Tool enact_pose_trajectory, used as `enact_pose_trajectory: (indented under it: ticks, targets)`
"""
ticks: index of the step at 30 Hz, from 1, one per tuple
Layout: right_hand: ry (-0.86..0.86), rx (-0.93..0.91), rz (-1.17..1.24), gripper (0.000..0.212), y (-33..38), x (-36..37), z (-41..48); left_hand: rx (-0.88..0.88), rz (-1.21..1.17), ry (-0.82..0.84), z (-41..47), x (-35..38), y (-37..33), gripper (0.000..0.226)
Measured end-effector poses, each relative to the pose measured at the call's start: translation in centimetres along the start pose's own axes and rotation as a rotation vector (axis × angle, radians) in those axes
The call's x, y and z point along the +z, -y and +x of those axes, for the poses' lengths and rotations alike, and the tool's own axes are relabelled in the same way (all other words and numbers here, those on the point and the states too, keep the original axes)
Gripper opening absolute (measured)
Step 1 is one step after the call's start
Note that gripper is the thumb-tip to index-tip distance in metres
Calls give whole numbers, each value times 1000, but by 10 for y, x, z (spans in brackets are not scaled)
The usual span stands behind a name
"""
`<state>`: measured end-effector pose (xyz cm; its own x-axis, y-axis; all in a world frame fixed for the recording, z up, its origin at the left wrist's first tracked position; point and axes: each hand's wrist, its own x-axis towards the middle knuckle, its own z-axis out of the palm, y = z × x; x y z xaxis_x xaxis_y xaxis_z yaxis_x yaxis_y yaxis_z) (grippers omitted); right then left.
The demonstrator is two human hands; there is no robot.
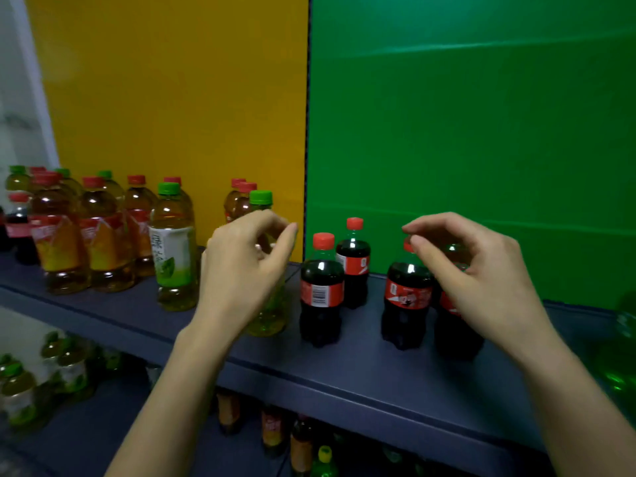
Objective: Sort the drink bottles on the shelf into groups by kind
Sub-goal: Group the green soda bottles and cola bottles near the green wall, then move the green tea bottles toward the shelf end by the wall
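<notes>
Head view: the left hand [247,266] curls before a green-capped tea bottle [266,321] just left of the barcode cola bottle [321,290]. The right hand [475,270] curls over other colas [407,297] to its right (I cannot tell whether either hand grips). The amber teas [103,242] stand further left, so the kinds look nearly separated.

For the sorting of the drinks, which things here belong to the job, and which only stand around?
Job: cola bottles, green-cap bottles and red-cap bottles on the upper shelf; left hand; right hand.
Not the job: lower bottles on the shelf beneath; yellow panel; green panel.
</notes>
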<state>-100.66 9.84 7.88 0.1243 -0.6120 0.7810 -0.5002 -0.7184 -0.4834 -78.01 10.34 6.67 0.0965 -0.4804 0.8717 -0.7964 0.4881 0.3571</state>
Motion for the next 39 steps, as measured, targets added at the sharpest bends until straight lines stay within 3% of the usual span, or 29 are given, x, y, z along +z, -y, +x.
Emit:
enact_pose_trajectory:
  ticks: [9,13,17,21,24,26,29,34,39]
  targets:
    - [76,1,140,23,37,114,-10,-203,30,-79,-34,-44,123,22]
    - [-6,35,51,45,43,172,-5,-254,33,-86,-23,-46,171,51]
    - [-100,112,18,71,45,221,-1,-326,-100,38,-8,-40,211,86]
    - [-196,268,96,88,41,249,1,-407,-295,124,9,-34,233,99]
    - [-201,374,155,86,32,256,3,-455,-417,172,19,-29,240,88]
    - [-179,458,162,76,26,259,2,-469,-475,182,22,-25,248,74]
    - [-126,548,200,60,20,263,-2,-540,-563,210,22,-20,259,72]
    - [-147,550,181,62,20,265,-4,-524,-632,166,20,-15,260,55]
    - [-137,541,170,62,25,261,-3,-478,-641,117,18,-17,248,52]
